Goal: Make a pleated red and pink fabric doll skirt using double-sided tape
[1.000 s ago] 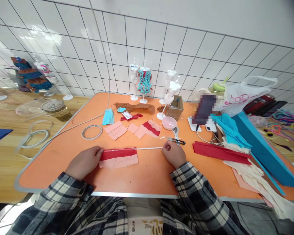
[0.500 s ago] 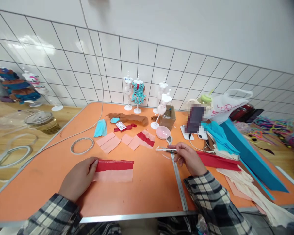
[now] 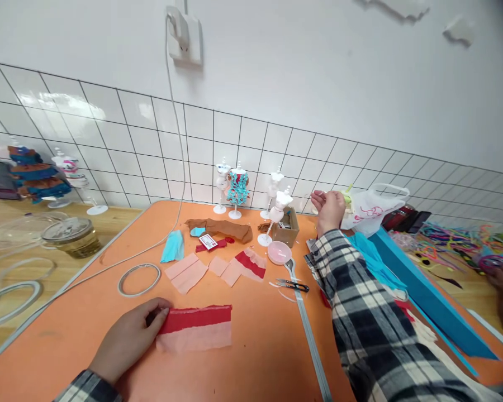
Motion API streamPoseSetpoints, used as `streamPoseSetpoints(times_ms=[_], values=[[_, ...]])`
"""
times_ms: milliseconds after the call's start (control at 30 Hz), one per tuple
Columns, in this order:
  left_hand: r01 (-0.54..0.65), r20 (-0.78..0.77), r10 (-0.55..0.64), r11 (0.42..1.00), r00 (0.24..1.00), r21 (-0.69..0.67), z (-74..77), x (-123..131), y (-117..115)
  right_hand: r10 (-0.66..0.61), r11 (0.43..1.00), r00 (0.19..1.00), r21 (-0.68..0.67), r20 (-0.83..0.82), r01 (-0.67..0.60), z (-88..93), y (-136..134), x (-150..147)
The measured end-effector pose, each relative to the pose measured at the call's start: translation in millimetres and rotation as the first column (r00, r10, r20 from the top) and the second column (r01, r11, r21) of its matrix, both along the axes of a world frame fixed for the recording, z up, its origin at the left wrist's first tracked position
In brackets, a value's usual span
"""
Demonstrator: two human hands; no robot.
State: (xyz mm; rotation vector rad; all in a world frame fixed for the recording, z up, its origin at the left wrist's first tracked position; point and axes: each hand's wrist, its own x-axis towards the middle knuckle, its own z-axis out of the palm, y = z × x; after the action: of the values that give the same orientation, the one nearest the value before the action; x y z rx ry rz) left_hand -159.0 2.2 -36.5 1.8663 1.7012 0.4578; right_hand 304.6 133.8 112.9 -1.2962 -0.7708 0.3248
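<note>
My left hand [image 3: 132, 338] pinches the left end of a red-and-pink crepe paper piece [image 3: 199, 326], which lies flat on the orange table [image 3: 251, 368]. Far forward at the right, my right hand [image 3: 330, 209] is raised beside the green-lidded cup, its fingers drawn together. Whatever they hold, if anything, is too small to make out. Thread snips [image 3: 292, 285] lie on the table beside a pale metal strip, with thin white slivers around them. Behind the paper are pink pieces [image 3: 187, 272] and a pink piece with a red band [image 3: 250, 263].
Small white dress-form stands [image 3: 276, 215] line the back, one in a blue ruffled dress [image 3: 238, 187]. Nearby are a pink bowl [image 3: 279, 253], a cardboard box [image 3: 285, 228], a tape roll [image 3: 139, 279], a white cable [image 3: 182, 156], a plastic bag [image 3: 373, 209] and blue paper [image 3: 436, 301].
My right hand has let go of the snips, now on the table, and moved forward to the back right. The left hand still pinches the paper. The view has tilted upward.
</note>
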Motion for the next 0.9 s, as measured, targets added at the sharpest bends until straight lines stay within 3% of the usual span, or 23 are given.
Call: streamPoseSetpoints(times_ms=[67,200,367,600,700,733,767,800,833,867,900], values=[[0.001,0.015,-0.001,1.0,1.0,-0.029,1.2,-1.7,1.7,0.001,0.994,0.998,-0.11,0.059,0.005,-15.8,17.1,0.0],[0.011,0.035,-0.009,0.999,0.999,-0.04,3.1,-3.2,4.6,0.129,0.935,0.964,-0.353,0.233,-0.04,-48.4,28.7,-4.5],[0.028,0.022,-0.028,0.999,0.999,-0.018,2.3,-3.1,6.1,0.256,0.832,0.827,-0.55,0.5,0.075,-55.4,22.1,1.4],[0.012,0.022,-0.012,1.0,1.0,0.013,1.6,-2.8,7.2,0.288,0.742,0.663,-0.598,0.691,0.301,-39.0,4.0,6.4],[-0.001,0.005,0.001,1.0,1.0,0.025,4.1,-0.3,5.7,0.211,0.785,0.62,-0.509,0.755,0.354,-38.9,-23.8,-11.9],[-0.005,-0.003,0.005,1.0,1.0,0.023,5.1,0.9,4.8,0.144,0.841,0.586,-0.411,0.798,0.353,-43.5,-38.5,-24.5],[-0.007,-0.012,0.008,1.0,1.0,0.017,6.2,2.3,3.9,0.129,0.898,0.547,-0.332,0.827,0.29,-51.0,-55.7,-40.6],[-0.009,-0.022,0.01,1.0,1.0,0.01,7.3,3.8,2.9,0.199,0.942,0.492,-0.304,0.847,0.143,-61.1,-74.8,-59.7],[-0.007,-0.03,0.007,1.0,1.0,-0.002,8.2,5.2,2.0,0.326,0.942,0.394,-0.329,0.859,-0.062,-73.2,-95.0,-80.7],[-0.007,-0.039,0.007,1.0,0.999,-0.008,9.0,6.5,1.1,0.456,0.88,0.259,-0.387,0.851,-0.277,-86.4,-115.1,-102.5],[-0.009,-0.044,0.009,1.0,0.999,-0.01,9.6,7.7,0.4,0.552,0.773,0.114,-0.456,0.826,-0.441,-99.7,-134.1,-123.4]])
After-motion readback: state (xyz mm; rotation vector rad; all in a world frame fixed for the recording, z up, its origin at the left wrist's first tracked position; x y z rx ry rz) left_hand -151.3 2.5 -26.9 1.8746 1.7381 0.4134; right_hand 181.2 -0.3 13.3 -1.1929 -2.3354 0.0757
